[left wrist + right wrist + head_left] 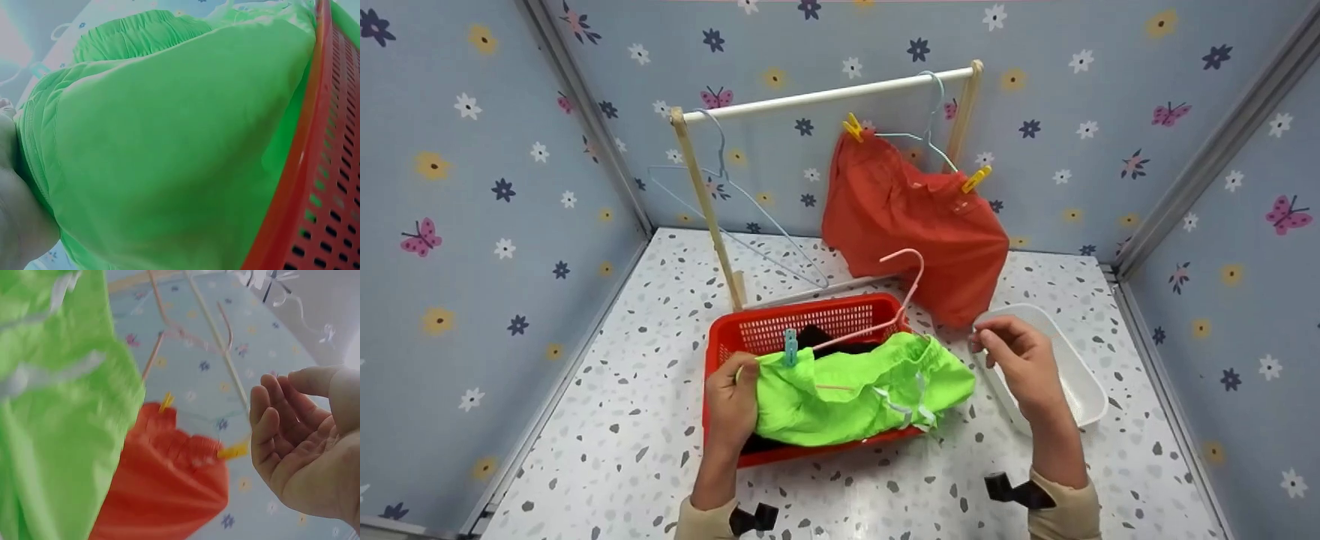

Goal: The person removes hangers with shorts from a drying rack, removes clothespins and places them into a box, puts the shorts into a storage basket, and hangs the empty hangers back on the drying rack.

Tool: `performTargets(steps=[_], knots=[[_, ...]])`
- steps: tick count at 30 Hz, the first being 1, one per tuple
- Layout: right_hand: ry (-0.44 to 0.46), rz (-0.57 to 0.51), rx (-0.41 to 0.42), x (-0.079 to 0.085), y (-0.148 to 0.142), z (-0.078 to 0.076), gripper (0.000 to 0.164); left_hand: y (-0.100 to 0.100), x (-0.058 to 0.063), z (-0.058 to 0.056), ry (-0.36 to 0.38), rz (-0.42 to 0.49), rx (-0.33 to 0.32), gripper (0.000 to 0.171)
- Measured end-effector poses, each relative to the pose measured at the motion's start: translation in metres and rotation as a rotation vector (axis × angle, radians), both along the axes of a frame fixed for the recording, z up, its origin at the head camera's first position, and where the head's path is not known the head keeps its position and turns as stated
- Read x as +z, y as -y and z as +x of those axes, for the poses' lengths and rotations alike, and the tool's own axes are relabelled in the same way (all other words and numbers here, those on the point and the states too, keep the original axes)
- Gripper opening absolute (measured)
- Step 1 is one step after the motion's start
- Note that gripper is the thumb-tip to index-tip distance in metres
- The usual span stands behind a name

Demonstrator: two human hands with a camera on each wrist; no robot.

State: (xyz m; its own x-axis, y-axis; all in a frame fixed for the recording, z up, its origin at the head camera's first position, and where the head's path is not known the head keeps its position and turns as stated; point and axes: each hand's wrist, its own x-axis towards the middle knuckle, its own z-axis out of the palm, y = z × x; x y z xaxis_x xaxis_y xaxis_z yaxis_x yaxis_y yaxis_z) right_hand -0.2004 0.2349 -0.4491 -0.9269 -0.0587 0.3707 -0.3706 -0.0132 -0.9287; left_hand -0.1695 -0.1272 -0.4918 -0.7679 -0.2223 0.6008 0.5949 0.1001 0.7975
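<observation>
Lime green shorts (847,405) with white drawstrings lie partly over a red perforated basket (810,306). A pink hanger (915,289) runs into their waistband, and a teal clothespin (790,347) clips the waistband's left part. My left hand (733,401) grips the shorts at the left end; in the left wrist view the green cloth (169,140) covers most of the picture. To the right of the shorts, my right hand (1024,364) hovers by a white basin (1091,375). Its fingers curl loosely, and nothing shows between them in the right wrist view.
Behind the basket stands a rack with a white rail (825,99). Red shorts (915,217) hang there from a light blue hanger by yellow clothespins (976,179). Another blue hanger (772,217) hangs bare at the left. Dark cloth (811,335) lies in the basket. Flowered walls enclose the table.
</observation>
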Motion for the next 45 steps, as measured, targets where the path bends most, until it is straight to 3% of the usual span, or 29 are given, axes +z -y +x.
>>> performTargets(steps=[7, 15, 22, 38, 45], knots=[[0.029, 0.102, 0.097, 0.005, 0.037, 0.007, 0.015, -0.015, 0.003, -0.004, -0.008, -0.021, -0.061, 0.030], [0.052, 0.204, 0.259, 0.034, 0.076, 0.022, 0.039, -0.027, 0.006, -0.010, -0.099, -0.034, -0.171, 0.041], [0.027, 0.242, 0.399, 0.032, 0.099, 0.028, 0.045, -0.033, 0.005, -0.008, -0.134, -0.072, -0.234, 0.040], [-0.146, 0.110, 0.332, 0.011, 0.116, 0.028, 0.021, -0.046, 0.007, 0.000, -0.211, -0.157, -0.301, 0.034], [-0.315, 0.022, 0.279, -0.009, 0.117, 0.022, 0.021, -0.048, 0.005, 0.000, -0.250, -0.172, -0.300, 0.034]])
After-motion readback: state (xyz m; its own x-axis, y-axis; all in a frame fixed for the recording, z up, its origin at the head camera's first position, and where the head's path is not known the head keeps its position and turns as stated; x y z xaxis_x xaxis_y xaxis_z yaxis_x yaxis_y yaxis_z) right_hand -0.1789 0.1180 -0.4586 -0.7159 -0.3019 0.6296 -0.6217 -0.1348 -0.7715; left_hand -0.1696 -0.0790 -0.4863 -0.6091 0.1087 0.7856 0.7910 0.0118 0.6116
